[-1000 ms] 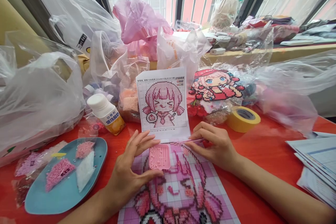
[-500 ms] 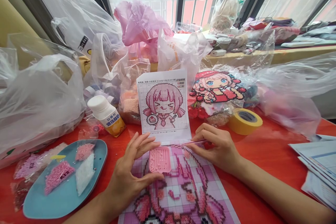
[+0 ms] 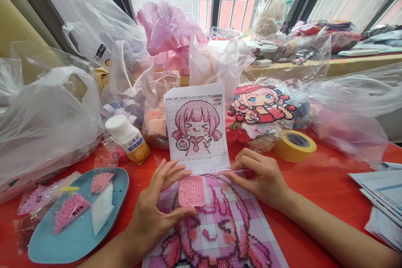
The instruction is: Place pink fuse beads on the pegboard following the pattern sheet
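Note:
Between the thumb and fingers of my left hand is a small pink tray with ridges and pink beads in it. My right hand pinches pink tweezers, whose tip reaches the upper part of the bead board. Pink, dark and orange beads on this board form a character's face and hair, with pale squares between them. The tray covers part of the board's upper left. Behind it stands a printed chart sheet of a pink-haired character.
At left, a blue plate holds several bead packets. A white-capped bottle, a yellow tape roll and a finished bead picture stand behind. Plastic bags crowd the back; papers lie at right.
Both hands, the pink tray and the tweezers stay almost in place. The whole view has shifted very slightly.

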### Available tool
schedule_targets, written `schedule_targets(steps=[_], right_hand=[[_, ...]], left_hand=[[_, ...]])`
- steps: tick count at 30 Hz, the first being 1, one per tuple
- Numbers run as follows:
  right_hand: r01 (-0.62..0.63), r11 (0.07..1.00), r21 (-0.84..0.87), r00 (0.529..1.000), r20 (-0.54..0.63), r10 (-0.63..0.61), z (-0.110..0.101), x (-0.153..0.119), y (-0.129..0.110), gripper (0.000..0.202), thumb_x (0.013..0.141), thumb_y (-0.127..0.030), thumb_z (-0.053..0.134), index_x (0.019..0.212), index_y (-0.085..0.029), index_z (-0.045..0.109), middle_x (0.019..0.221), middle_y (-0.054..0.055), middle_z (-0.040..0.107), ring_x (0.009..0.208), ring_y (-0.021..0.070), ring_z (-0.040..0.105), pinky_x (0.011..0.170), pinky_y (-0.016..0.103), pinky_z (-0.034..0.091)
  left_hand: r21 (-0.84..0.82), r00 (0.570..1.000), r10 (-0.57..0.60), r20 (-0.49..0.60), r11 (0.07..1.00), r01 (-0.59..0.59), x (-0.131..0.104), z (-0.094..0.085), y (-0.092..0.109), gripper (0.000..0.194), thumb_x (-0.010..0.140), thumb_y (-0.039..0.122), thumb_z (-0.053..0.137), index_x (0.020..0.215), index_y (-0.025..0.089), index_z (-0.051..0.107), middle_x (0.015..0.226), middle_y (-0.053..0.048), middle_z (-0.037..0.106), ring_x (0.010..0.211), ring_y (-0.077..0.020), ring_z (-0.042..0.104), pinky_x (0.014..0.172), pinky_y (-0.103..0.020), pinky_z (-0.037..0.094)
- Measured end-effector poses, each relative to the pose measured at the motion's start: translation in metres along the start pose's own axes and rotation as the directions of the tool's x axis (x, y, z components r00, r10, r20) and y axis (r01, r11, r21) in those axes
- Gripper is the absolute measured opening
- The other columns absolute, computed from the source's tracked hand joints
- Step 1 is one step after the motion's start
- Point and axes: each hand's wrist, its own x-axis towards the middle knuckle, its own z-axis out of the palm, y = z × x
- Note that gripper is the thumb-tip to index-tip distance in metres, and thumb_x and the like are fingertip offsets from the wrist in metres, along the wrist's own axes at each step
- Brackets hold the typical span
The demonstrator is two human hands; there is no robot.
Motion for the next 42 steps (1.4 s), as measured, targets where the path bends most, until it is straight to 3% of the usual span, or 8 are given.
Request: schedule_targets(steps=[13, 21, 42], right_hand=[[-0.011, 0.999, 0.031, 1.000, 0.024, 0.010, 0.0009, 0.0000, -0.0002, 0.026, 0.085, -0.034, 0.069, 0.068, -0.018, 0.058, 0.064, 0.000, 0.059, 0.053, 0.0081, 0.053, 0.045, 0.020, 0.039], [-0.012, 0.997, 0.071, 0.998, 0.061, 0.008, 0.0003, -0.0001, -0.0009, 0.025, 0.085, -0.035, 0.069, 0.069, -0.018, 0.060, 0.065, 0.000, 0.059, 0.053, 0.0080, 0.052, 0.046, 0.021, 0.040], [-0.026, 0.998, -0.050, 1.000, -0.001, 0.026, 0.0009, -0.0004, -0.0002, 0.029, 0.082, -0.037, 0.070, 0.063, -0.019, 0.058, 0.061, -0.001, 0.059, 0.049, 0.0075, 0.051, 0.044, 0.020, 0.039]], left_hand=[[-0.040, 1.000, 0.002, -0.006, 0.999, -0.002, -0.0027, 0.0008, -0.0023, 0.083, 0.076, 0.047, 0.076, 0.144, 0.033, 0.031, 0.121, -0.007, 0.074, 0.121, -0.0282, 0.064, 0.113, -0.059, 0.035], [-0.032, 1.000, -0.002, -0.001, 0.999, 0.002, -0.0012, -0.0004, 0.0006, 0.081, 0.076, 0.049, 0.075, 0.143, 0.039, 0.030, 0.120, -0.003, 0.075, 0.120, -0.0271, 0.064, 0.111, -0.061, 0.036], [-0.030, 1.000, -0.003, 0.011, 1.000, 0.004, 0.0013, -0.0011, 0.0022, 0.082, 0.076, 0.048, 0.075, 0.143, 0.036, 0.030, 0.120, -0.006, 0.074, 0.121, -0.0282, 0.064, 0.113, -0.062, 0.034]])
